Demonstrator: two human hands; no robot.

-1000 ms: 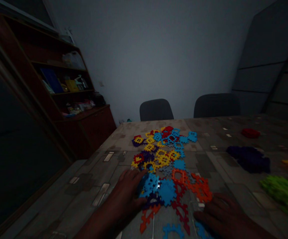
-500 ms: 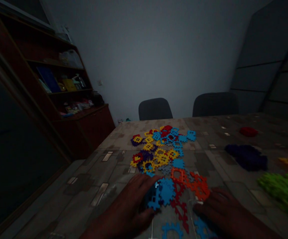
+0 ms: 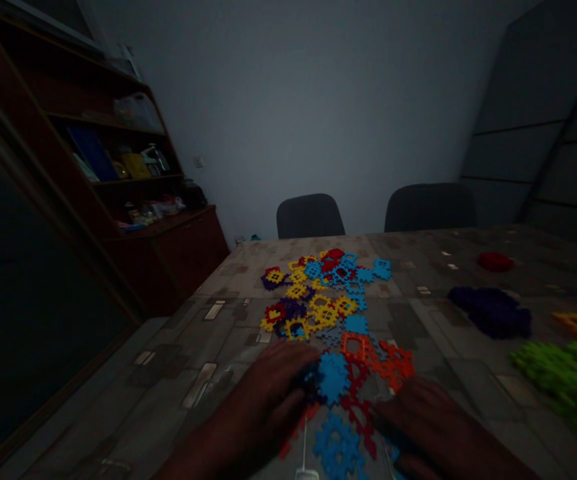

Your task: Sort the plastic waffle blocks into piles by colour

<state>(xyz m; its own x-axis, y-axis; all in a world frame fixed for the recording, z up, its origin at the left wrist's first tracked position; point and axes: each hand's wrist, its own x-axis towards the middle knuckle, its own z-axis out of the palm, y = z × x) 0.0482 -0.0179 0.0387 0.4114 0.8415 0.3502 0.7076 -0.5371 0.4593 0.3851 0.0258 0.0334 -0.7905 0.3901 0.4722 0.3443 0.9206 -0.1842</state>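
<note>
My left hand (image 3: 271, 393) curls around a dark blue interlocking tile (image 3: 313, 379), its thumb and fingertips closed at the tile's edge. Touching or nearly touching that tile is a bright blue notched tile (image 3: 334, 379). Another blue tile (image 3: 339, 445) lies between my hands, with red pieces (image 3: 360, 413) beside it. Fingers of my right hand (image 3: 426, 423) are bent low over the table by the red pieces; a blue edge (image 3: 394, 455) shows under them. What they grip, if anything, is hidden. Orange pieces (image 3: 393, 363) lie just beyond this hand.
A spread of yellow, red, purple and blue tiles (image 3: 324, 315) covers the table (image 3: 238, 307) ahead. To the right are a green pile (image 3: 563, 380), a purple pile (image 3: 493, 312), yellow pieces (image 3: 576, 325) and a red stack (image 3: 495, 261). Two chairs (image 3: 311, 217) stand behind.
The light blue windowed tile by my left hand is no longer visible there. More blue tile shows between the hands, with orange-red beside my left hand. My right hand has shifted left.
</note>
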